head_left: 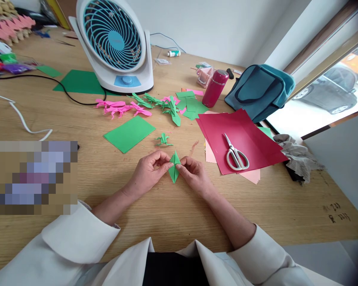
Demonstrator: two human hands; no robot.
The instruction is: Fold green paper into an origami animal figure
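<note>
Between my two hands is a small folded piece of green paper (pixel 174 169), diamond-shaped with a crease or slit down its middle. My left hand (pixel 151 169) pinches its left edge between thumb and fingers. On the opposite edge, my right hand (pixel 194 174) pinches it the same way. Just beyond my fingers stands a small green origami figure (pixel 164 139) with thin legs. A green paper sheet (pixel 129 134) lies flat to the far left of my hands. Farther back are several pink origami figures (pixel 122 108) and several green origami figures (pixel 173 110).
Scissors (pixel 236 154) lie on red paper sheets (pixel 256 137) at right. Behind them stand a red flask (pixel 215 88) and a teal bag (pixel 259 91). A white fan (pixel 116 39) stands at the back left. A white cable (pixel 24 119) and a blurred-out area (pixel 35 178) are at left.
</note>
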